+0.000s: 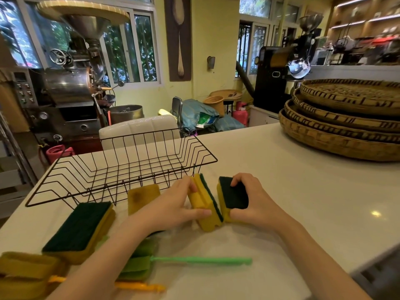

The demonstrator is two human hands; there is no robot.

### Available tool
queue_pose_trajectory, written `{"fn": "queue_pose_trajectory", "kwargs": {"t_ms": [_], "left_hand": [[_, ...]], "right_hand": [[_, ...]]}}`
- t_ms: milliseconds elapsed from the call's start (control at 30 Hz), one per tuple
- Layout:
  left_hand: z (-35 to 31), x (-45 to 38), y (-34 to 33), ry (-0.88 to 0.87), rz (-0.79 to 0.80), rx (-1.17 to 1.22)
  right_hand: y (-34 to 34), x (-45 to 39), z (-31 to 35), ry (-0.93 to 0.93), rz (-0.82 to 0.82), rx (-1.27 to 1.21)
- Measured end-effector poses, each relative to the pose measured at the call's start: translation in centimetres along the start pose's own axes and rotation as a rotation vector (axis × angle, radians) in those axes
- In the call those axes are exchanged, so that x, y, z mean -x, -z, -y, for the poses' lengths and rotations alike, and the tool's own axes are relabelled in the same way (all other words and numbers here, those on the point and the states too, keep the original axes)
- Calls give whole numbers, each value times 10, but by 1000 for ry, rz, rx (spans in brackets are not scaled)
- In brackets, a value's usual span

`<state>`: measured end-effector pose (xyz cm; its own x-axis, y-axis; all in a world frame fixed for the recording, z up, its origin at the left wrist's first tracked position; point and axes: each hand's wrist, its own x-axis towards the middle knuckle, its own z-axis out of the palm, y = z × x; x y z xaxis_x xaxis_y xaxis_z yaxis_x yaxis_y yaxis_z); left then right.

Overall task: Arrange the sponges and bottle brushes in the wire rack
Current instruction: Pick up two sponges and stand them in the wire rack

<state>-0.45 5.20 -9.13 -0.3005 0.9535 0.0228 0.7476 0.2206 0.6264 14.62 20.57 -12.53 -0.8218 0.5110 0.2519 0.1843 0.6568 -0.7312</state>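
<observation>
At the far left edge of the white bench [281, 169] lies a yellow sponge pad [26, 267] with an orange-handled brush [138, 286] running out from it under my left arm. Beside it a green-topped sponge [80, 228] lies flat, and a plain yellow sponge [142, 198] sits just in front of the wire rack [121, 167], which holds nothing. A green brush [201, 260] lies between my forearms, its handle pointing right. My left hand [173, 208] grips a sponge on edge [204, 204], thumb below and fingers on top. It touches a second sponge [233, 197], scouring side up, which my right hand [255, 200] clasps from the right. Woven trays [342, 120] are stacked at the far right.
</observation>
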Motion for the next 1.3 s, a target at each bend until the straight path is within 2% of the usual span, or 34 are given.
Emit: {"fn": "queue_pose_trajectory", "kwargs": {"t_ms": [133,233,333,433,633,767,933,1100,1300], "left_hand": [[-5,5,12,4,29,-259],[-1,9,21,71,39,-499],[5,6,18,104,58,-631],[10,2,11,113,97,-606],[-2,8,19,39,7,-513],[-5,3,16,29,124,-374],[-9,-16,22,79,303,-453],[-10,-32,17,-16,280,-540],[-20,-33,35,-20,281,-426]], "right_hand": [[2,1,0,-13,4,-13],[1,0,0,-12,13,-8],[0,0,0,-3,32,19],[1,0,-1,6,47,32],[-2,0,-4,59,55,59],[-1,0,-4,68,70,91],[-2,-5,1,48,165,191],[5,-12,6,30,228,238],[30,-24,23,23,307,179]]}}
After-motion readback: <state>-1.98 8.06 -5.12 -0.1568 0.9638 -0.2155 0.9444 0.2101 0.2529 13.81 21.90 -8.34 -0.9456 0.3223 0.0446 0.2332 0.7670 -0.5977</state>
